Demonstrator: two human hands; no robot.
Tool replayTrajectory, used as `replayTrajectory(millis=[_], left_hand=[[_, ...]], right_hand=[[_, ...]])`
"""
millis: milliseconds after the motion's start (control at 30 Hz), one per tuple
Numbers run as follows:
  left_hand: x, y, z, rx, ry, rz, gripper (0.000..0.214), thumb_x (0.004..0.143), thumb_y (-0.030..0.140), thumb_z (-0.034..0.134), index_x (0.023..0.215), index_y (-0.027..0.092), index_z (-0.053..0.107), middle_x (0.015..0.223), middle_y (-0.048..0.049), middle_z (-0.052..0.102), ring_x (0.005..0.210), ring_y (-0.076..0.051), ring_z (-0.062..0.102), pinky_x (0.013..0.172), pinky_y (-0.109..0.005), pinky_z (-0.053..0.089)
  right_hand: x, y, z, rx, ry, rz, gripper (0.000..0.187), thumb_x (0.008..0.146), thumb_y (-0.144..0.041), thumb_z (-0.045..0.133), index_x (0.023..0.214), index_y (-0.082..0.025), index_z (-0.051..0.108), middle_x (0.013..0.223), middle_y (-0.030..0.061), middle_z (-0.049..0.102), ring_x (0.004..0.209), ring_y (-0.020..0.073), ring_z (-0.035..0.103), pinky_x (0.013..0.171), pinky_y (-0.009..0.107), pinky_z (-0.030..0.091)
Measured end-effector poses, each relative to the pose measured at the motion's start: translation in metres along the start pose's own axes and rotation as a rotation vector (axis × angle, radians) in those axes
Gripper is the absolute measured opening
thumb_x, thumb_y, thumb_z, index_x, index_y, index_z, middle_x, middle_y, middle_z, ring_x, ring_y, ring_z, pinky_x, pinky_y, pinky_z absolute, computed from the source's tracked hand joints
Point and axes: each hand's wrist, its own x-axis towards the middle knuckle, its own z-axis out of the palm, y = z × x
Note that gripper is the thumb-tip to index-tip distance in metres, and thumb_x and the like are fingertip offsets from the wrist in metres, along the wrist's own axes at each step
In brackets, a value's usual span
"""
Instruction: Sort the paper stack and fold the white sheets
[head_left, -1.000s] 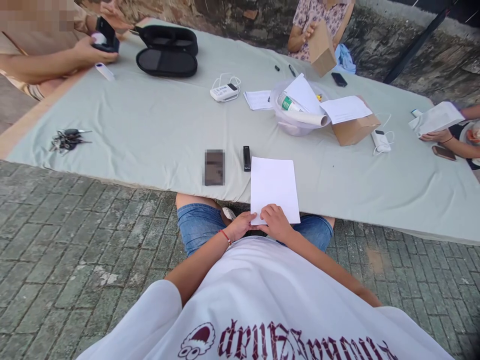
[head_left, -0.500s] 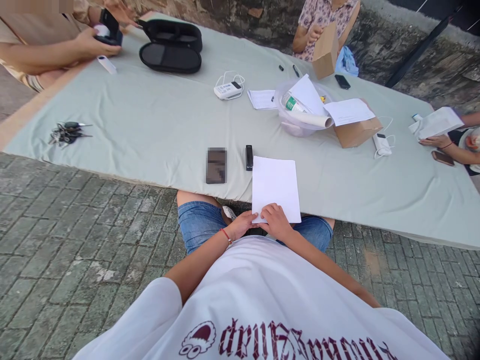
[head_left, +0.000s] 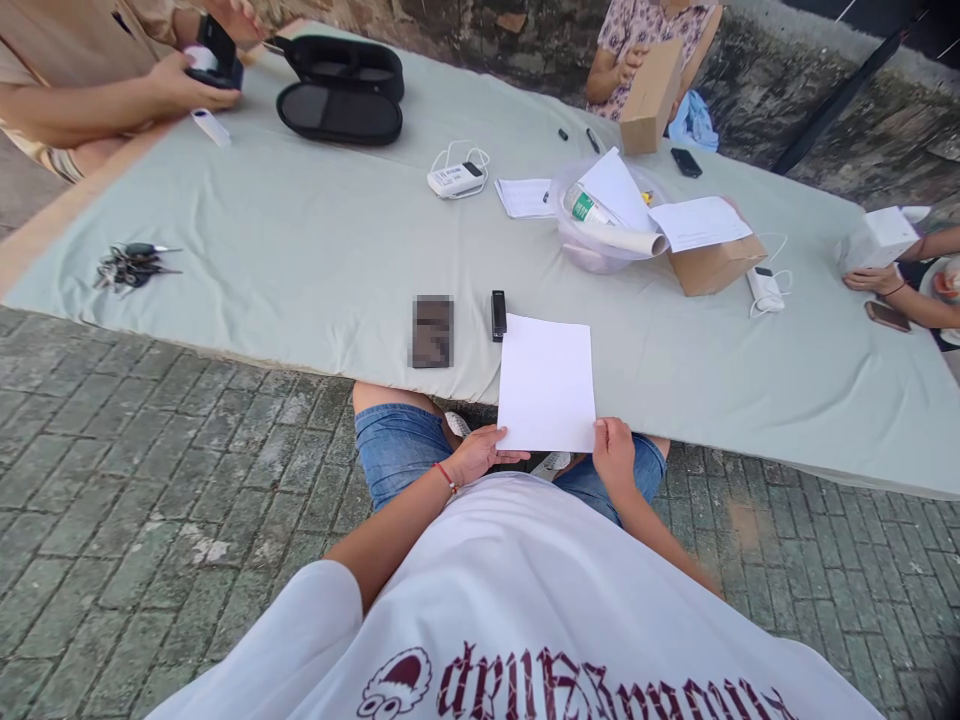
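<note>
A blank white sheet of paper (head_left: 546,384) lies at the near edge of the grey-clothed table (head_left: 300,250), its lower end hanging over my lap. My left hand (head_left: 478,455) pinches the sheet's lower left corner. My right hand (head_left: 613,452) grips the lower right corner. Both hands are closed on the paper, one at each bottom corner. Just left of the sheet lie a small black device (head_left: 498,314) and a dark phone (head_left: 432,331).
Keys (head_left: 131,266) lie at the table's left. A black open case (head_left: 341,90), a white device with cable (head_left: 454,178), a plastic bag with papers (head_left: 606,214) and a cardboard box (head_left: 714,262) lie farther back. Other people's hands work at the left, far and right edges. Brick paving below.
My right hand slid from the sheet's lower left, beside my left hand, across to the lower right corner. The person at the back turned a cardboard box.
</note>
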Motion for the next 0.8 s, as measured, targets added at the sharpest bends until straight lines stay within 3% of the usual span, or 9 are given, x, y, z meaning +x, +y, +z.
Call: replayTrajectory(millis=[133,233,433,567,667,800], left_hand=[[-0.003,0.002,-0.005,0.016,0.011,-0.023,0.031,0.085,0.031,0.064,0.106,0.009,0.062,0.104,-0.0212,0.07,0.091,-0.033,0.072,0.085,-0.044,0.055],[-0.004,0.001,-0.007,0.06,0.035,-0.026,0.03,0.086,0.031,0.063,0.106,0.009,0.061,0.103,-0.0205,0.071,0.088,-0.031,0.072,0.084,-0.042,0.056],[0.0,-0.003,-0.007,0.139,0.105,0.04,0.03,0.087,0.038,0.062,0.105,0.014,0.062,0.102,-0.0143,0.071,0.082,-0.026,0.073,0.078,-0.036,0.057],[0.0,-0.005,-0.009,0.147,0.098,0.071,0.032,0.086,0.039,0.062,0.108,0.016,0.063,0.104,-0.0129,0.071,0.083,-0.025,0.073,0.078,-0.036,0.056],[0.0,-0.007,-0.009,0.139,0.098,0.062,0.033,0.086,0.039,0.062,0.11,0.017,0.062,0.108,-0.013,0.069,0.084,-0.025,0.072,0.078,-0.036,0.056],[0.003,-0.01,-0.009,0.172,0.19,0.083,0.033,0.087,0.04,0.059,0.111,0.016,0.06,0.104,-0.0125,0.07,0.078,-0.023,0.073,0.072,-0.033,0.056]], right_hand=[[-0.01,0.031,0.001,0.268,-0.09,0.376,0.044,0.094,-0.053,0.029,0.094,-0.02,0.058,0.096,0.0105,0.066,0.092,0.0242,0.06,0.082,0.039,0.049],[-0.016,0.027,0.017,0.55,-0.183,0.581,0.053,0.091,-0.062,0.028,0.109,-0.019,0.055,0.107,0.0108,0.066,0.094,0.0225,0.063,0.07,0.033,0.053],[-0.017,0.003,0.046,0.632,-0.235,0.577,0.045,0.089,-0.056,0.04,0.111,-0.02,0.052,0.118,0.0122,0.06,0.096,0.0211,0.061,0.064,0.028,0.055],[-0.016,0.005,0.048,0.583,-0.179,0.586,0.038,0.088,-0.052,0.04,0.107,-0.022,0.053,0.113,0.0107,0.061,0.094,0.0211,0.061,0.063,0.03,0.056],[-0.017,0.009,0.047,0.599,-0.24,0.556,0.037,0.087,-0.053,0.043,0.103,-0.021,0.054,0.109,0.0103,0.062,0.093,0.0212,0.061,0.064,0.031,0.057],[-0.015,0.012,0.045,0.489,-0.195,0.51,0.039,0.088,-0.055,0.038,0.101,-0.022,0.054,0.104,0.0092,0.063,0.093,0.0218,0.062,0.069,0.035,0.056]])
